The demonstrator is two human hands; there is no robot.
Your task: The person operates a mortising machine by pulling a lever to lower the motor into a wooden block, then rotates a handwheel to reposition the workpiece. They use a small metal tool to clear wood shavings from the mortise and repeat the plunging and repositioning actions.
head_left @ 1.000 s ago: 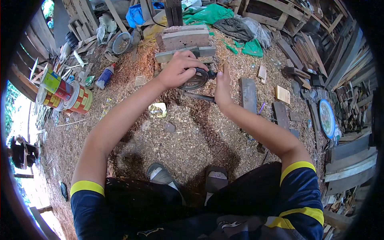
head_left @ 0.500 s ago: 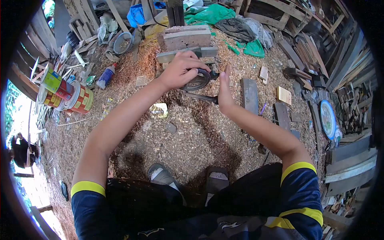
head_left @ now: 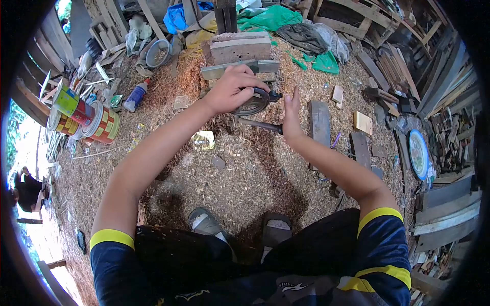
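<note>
A round dark handwheel (head_left: 255,106) is in front of a wooden clamp-like block assembly. My left hand (head_left: 234,91) lies over the wheel's upper left, its fingers curled round the rim. A dark knob (head_left: 275,96) sticks out at the right of the wheel. Below it, a metal bar (head_left: 259,124) runs across to the right. My right hand (head_left: 292,116) is held edge-up beside the knob, fingers stretched and pointing away from me, its heel right at the bar's dark end. Behind the wheel is a pale board (head_left: 212,73), partly covered by my left hand.
Wood shavings cover the ground (head_left: 235,178). Paint cans (head_left: 104,125) and a blue bottle (head_left: 136,97) lie at left. A grey plank (head_left: 319,122), a small yellowish block (head_left: 363,122) and a round tray (head_left: 418,154) are at right. Green plastic sheeting (head_left: 270,19) lies at the back.
My right hand has shifted slightly to the right, and the bar's dark end also sits a little further right. My left hand stays on the wheel.
</note>
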